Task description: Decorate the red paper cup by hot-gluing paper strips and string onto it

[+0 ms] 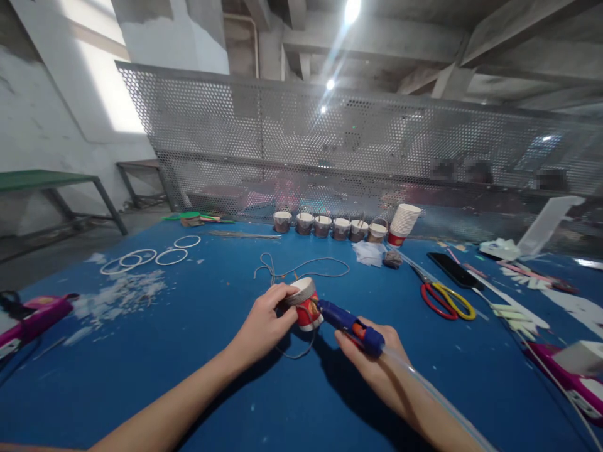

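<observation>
My left hand (267, 317) grips a small red and white paper cup (308, 312), tilted above the blue table. Grey cord (304, 290) wraps the cup's rim, and a loose length hangs in a loop below it and trails across the table behind. In my right hand (377, 351) is a blue glue gun (343, 319) with an orange part and a long clear glue stick out of its back end. Its nozzle is at the cup's right side, close to the cord; whether it touches cannot be made out.
Several cord-wrapped cups (323, 226) line the back edge beside a stack of paper cups (404, 223). Scissors (447, 300) and a black phone (455, 270) lie right. White rings (172, 256) and scraps (120, 298) lie left. Behind stands a perforated metal screen (301, 138).
</observation>
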### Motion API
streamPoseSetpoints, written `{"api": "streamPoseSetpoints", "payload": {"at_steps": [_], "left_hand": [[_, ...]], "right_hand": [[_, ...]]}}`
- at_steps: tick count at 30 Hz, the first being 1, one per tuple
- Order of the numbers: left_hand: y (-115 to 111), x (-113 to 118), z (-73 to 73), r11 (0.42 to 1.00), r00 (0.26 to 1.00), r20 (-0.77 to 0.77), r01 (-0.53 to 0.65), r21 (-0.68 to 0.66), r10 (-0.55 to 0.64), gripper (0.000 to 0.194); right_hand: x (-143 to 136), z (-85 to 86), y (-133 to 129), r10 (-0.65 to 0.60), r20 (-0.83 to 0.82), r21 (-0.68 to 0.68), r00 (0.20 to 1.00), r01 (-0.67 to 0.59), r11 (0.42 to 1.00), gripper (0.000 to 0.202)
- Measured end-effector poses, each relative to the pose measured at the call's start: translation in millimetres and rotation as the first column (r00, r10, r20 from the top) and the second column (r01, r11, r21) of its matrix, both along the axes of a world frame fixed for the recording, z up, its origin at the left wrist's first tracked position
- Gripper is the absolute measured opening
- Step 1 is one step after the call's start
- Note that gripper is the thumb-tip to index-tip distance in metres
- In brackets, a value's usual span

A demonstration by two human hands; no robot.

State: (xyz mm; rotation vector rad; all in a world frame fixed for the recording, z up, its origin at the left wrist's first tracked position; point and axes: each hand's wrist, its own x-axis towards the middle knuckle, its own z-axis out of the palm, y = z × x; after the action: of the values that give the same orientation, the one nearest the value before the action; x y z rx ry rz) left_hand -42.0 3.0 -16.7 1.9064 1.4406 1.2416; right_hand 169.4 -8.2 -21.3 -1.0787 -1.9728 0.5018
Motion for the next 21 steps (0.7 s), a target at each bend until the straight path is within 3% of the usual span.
{"api": "streamPoseSetpoints", "payload": {"at_steps": [4,8,17,21], "left_hand": [[-1.6,0.1,2.0,1.0,1.0,0.019,-0.004,-0.008,0.005,0.02],[-0.4,-1.0,-0.1,1.0,1.0,0.018,-0.01,0.003,0.01,0.022],[0.8,1.1,-2.6,1.0,0.997,-0.068,0.028,0.013,-0.027,0.026],[0.7,1.2,-2.6,1.0,0.998,-0.054,0.021,0.018,-0.02,0.026]], "right_hand": [[3.5,5.2,3.6,-0.059,-0.046,-0.183,0.997,0.05,0.982,0.036],[2.1,7.3,1.4,-0.058,-0.055,-0.229,0.997,0.044,0.973,0.036],[-3.3,-8.5,-3.5,0.051,0.093,0.094,0.994,-0.06,0.994,0.033],[-2.5,-11.8,-1.8,0.048,0.132,0.161,0.99,-0.069,0.985,0.03]]}}
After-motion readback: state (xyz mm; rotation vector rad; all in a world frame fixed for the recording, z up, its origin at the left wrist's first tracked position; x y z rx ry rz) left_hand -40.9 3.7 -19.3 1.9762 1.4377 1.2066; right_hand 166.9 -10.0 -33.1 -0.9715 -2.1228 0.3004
